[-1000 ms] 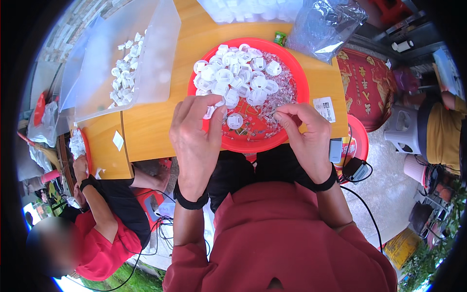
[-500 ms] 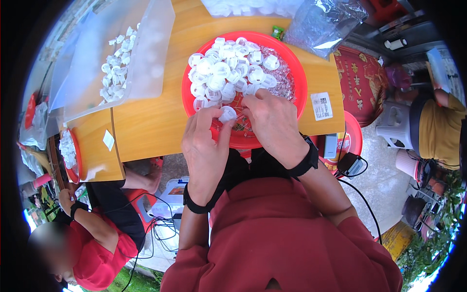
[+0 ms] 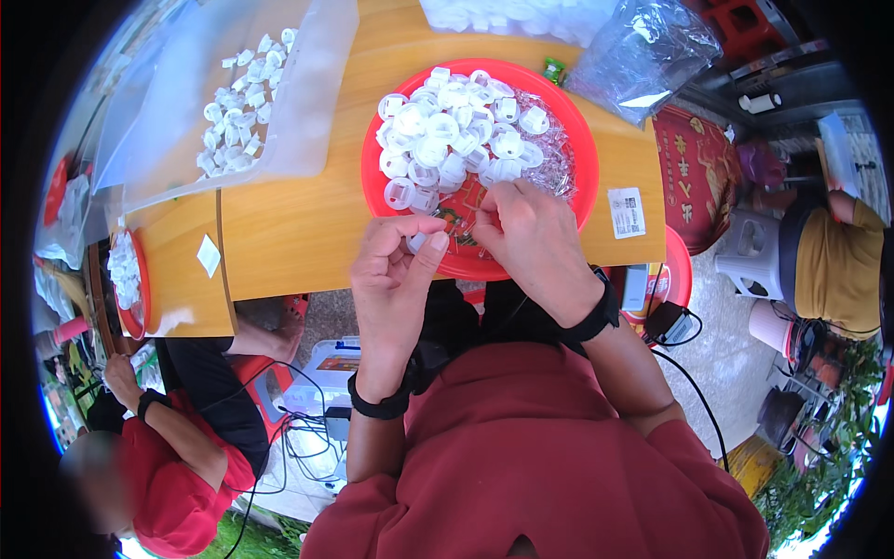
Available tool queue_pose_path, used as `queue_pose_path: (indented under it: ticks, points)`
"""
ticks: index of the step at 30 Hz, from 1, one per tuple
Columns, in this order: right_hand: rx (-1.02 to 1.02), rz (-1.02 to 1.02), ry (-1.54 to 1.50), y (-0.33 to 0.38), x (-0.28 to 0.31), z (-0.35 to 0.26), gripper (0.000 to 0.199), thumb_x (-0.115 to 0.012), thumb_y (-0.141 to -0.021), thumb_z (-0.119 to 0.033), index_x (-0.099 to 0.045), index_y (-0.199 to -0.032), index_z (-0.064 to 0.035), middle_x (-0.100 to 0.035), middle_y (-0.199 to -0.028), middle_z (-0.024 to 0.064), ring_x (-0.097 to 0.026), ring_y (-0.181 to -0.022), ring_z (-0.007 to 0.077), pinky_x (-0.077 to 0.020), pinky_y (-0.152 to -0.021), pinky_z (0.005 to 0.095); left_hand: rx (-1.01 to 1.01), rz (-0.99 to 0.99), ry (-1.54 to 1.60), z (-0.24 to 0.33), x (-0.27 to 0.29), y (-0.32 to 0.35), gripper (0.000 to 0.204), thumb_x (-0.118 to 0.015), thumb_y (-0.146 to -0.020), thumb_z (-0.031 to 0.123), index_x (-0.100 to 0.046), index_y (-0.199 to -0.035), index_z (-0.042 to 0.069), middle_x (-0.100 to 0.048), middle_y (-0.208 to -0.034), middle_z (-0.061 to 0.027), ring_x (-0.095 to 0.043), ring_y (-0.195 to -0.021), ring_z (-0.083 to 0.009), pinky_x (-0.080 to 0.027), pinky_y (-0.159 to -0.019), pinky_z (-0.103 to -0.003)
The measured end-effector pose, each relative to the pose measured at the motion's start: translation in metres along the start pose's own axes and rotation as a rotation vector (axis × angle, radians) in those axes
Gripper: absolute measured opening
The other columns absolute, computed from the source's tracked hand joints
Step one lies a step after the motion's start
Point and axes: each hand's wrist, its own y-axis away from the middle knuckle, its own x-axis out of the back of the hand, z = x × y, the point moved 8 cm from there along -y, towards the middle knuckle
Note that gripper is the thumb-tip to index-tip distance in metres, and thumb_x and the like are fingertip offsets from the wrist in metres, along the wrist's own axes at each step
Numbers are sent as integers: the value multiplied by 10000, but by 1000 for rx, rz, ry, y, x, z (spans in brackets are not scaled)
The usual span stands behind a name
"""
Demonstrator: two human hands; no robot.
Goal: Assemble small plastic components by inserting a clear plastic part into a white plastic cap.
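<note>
The short-sleeved top (image 3: 540, 447) is maroon, the trousers (image 3: 454, 321) black — and both broad wristbands (image 3: 380, 401) black too.

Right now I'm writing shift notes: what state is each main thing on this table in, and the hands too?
Basin: upright, loaded
Caps: loose, heaped
Clear bits: loose, scattered
Left hand: pinching one white cap
Right hand: fingers bent; any hold hidden
Tub: open, white parts inside
Bag: crumpled
Label: lying flat
</note>
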Motion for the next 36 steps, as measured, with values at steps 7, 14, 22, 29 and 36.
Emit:
queue_pose_path:
  ticks: [7,14,22,29,36]
  points:
    - [131,224,-151,13,42,-25,163,-717,-741,-17,-563,-794,-29,-590,-725,107,-624,-612,300,-522,-534,378,34,-16,8,-4,-18,0,106,-682,-925,45,-656,-1018,1,-566,-997,-9,-559,-850,-58,-437,-733,-210]
    - [-160,31,-606,20,41,-6,139,-741,-786,-52,-630,-867,-24,-627,-764,97,-651,-643,227,-500,-505,326,32,-42,172,3,-32,1,108,-648,-962,129,-649,-1023,40,-683,-929,3,-590,-816,-39,-447,-703,-206]
    - [84,213,-473,27,48,-11,175,-753,-780,-51,-673,-934,-30,-668,-830,56,-653,-712,183,-479,-592,307,222,-27,355,-5,-34,3,98,-676,-944,153,-654,-983,66,-663,-894,20,-584,-775,-35,-439,-674,-202]
    - [479,374,-125,41,58,-31,297,-680,-775,-49,-683,-1072,-32,-681,-903,21,-648,-782,155,-441,-727,334,373,-64,532,-9,-38,7,92,-666,-951,163,-656,-965,73,-661,-890,22,-569,-739,-16,-416,-602,-176]
    - [184,417,-388,35,69,-11,214,-744,-793,-40,-701,-1003,-53,-694,-866,33,-644,-759,165,-443,-730,306,396,-88,568,-5,-47,11,159,-643,-959,135,-653,-1092,48,-665,-943,-2,-583,-810,-36,-456,-697,-183]
